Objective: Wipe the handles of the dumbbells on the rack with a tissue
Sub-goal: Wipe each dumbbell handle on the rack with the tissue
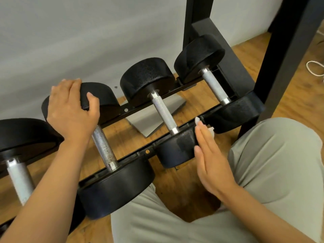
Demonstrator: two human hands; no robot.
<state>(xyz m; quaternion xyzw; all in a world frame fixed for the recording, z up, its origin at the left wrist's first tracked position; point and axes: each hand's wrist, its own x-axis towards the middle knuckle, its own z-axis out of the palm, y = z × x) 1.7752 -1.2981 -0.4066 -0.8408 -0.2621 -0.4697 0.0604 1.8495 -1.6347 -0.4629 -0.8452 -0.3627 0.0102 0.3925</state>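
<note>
**Black dumbbells, one hand on a weight, tissue tucked behind the other**

Black rubber everywhere on this low rack (135,109), which held four dumbbells lying across its two rails, metal handles pointing toward the person. The left hand (70,109) sat on top of the far head of the second dumbbell (105,153), fingers draped over the back edge and the thumb curled round the front, so it gripped that rubber end. Its knurled handle (103,148) was bare and looked a bit speckled with rust.

The right hand (212,165) was held flat and edge-on, fingers straight and together, fingertips touching the near head of the third dumbbell (163,113). Bits of white tissue (198,121) poked out past the fingertips and behind them, right between the near heads of the third dumbbell and the fourth dumbbell (215,88). How the tissue was held against the palm side, couldn't tell, since the hand hid it.

The first dumbbell (19,178) was cut off at the left edge. Under the rack lay a wooden floor (185,186) with a grey flat sheet (154,116) on it, and grey trousers (273,158) filled the lower right.
</note>
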